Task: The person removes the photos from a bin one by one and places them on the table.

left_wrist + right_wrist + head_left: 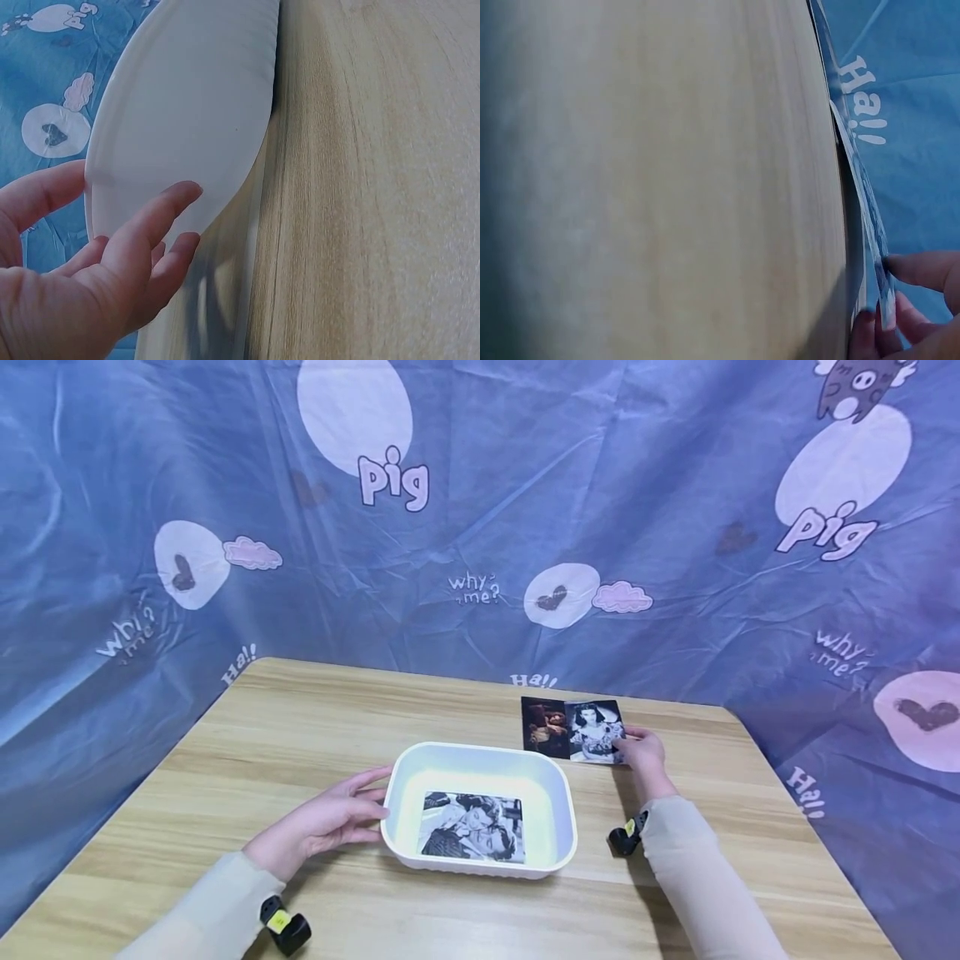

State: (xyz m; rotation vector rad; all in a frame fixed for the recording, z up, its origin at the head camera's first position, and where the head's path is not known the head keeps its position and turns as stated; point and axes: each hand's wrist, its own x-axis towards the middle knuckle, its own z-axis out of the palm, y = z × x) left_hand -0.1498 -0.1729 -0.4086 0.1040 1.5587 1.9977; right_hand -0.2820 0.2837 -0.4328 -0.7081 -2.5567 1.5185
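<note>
A white plastic basin (480, 870) stands on the table, with a black-and-white photo (472, 828) of two faces flat on its floor. My left hand (337, 817) holds the basin's left side, thumb at the rim and fingers against the outer wall (180, 97). Behind the basin to the right, my right hand (643, 752) pinches the right edge of a black-and-white photo card (595, 732) of a woman, thumb on top and fingers beneath. This edge is raised off the table in the right wrist view. Beside it lies a dark brownish photo card (546, 727).
The wooden table (315, 718) reaches back to a blue printed curtain (465, 527) that hangs behind it and along both sides. A black wrist camera (285, 927) is strapped to the left wrist, another (627, 835) to the right.
</note>
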